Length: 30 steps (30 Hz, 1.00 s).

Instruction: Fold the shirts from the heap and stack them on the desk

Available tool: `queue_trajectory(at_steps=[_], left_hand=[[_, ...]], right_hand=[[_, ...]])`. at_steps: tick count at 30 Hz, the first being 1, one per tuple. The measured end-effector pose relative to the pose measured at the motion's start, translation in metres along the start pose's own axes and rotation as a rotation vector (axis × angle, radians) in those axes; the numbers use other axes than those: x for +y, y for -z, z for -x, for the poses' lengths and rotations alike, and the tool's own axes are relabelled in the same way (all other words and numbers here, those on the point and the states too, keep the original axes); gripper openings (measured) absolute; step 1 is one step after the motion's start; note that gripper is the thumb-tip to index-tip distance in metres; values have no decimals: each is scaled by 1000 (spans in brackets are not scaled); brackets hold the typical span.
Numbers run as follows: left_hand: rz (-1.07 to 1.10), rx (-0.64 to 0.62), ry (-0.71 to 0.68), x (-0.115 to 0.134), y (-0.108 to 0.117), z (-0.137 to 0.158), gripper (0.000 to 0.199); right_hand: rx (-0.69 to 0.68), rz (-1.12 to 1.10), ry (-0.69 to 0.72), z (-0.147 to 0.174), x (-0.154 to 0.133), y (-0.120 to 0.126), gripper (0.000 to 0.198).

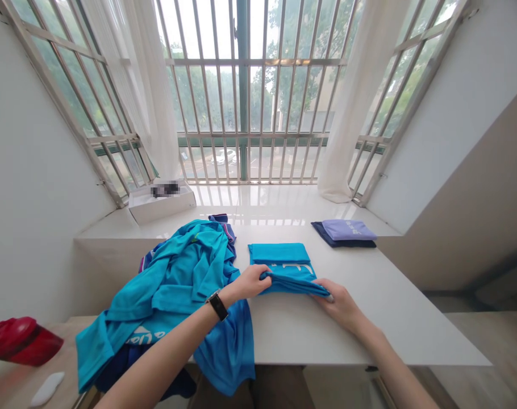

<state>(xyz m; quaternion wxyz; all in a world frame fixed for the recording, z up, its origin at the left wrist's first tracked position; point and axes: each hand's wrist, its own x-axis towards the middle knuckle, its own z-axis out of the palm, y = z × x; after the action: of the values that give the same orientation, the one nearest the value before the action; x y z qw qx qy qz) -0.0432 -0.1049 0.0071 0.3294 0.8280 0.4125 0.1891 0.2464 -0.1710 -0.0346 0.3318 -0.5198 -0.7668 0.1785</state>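
Note:
A blue T-shirt (284,258) with white lettering lies partly folded on the white table, its far end turned over into a flat band. My left hand (253,280) pinches the left corner of the shirt's near edge. At the opposite corner, my right hand (336,302) grips the same edge between thumb and fingers. That edge is raised slightly and bunched between both hands. Left of my left hand spreads a loose heap of clothes (186,261), mostly teal and blue, hanging over the table's front edge. A black-banded watch (217,305) is on my left wrist.
Folded lavender and navy garments (347,230) are stacked at the table's back right. A white open box (162,205) with a blurred item stands on the sill. A red cap (24,341) lies at the far left, near a small white object (48,389). Barred windows and curtains are behind.

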Motion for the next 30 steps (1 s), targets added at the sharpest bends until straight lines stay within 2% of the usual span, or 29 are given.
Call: queue_trajectory(at_steps=[4, 9, 13, 17, 23, 30], left_hand=[[80, 85, 24, -15, 13, -11, 36], [124, -52, 39, -38, 25, -15, 68], [208, -13, 79, -54, 19, -19, 49], [266, 27, 93, -58, 13, -20, 39], [243, 45, 109, -54, 19, -15, 36], [178, 18, 19, -52, 21, -11, 41]], right_hand=[[1, -76, -130, -25, 1, 1, 32], [81, -129, -252, -43, 7, -9, 41], [160, -41, -319, -45, 11, -16, 45], [195, 62, -345, -45, 12, -19, 50], [136, 121, -350, -50, 15, -16, 50], [0, 119, -336, -47, 8, -10, 46]])
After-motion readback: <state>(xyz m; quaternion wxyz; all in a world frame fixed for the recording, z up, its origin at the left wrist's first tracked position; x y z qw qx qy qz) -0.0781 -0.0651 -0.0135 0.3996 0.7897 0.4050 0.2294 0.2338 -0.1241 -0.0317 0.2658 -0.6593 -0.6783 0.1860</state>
